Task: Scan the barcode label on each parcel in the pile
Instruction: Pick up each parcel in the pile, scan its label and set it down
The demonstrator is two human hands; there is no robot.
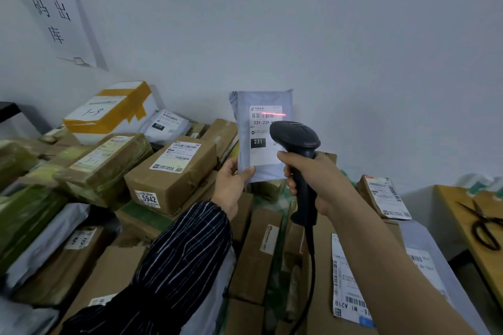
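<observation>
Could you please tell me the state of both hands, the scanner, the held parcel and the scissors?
left hand: pinches the grey parcel's lower corner.
right hand: grips the scanner's handle.
grey parcel: held upright, label facing the scanner.
scanner: on, red line across the barcode.
scissors: lying untouched on the yellow table.

Label (261, 128) partly behind scanner (295, 137) (small print illegible), scissors (479, 216) partly out of frame

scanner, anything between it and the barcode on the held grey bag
Nothing visible. The right hand aims the scanner at the grey bag, which the left hand holds upright, and the red scan line lies across the barcode at the top of the label. The scanner's head hides only the label's lower right.
</observation>
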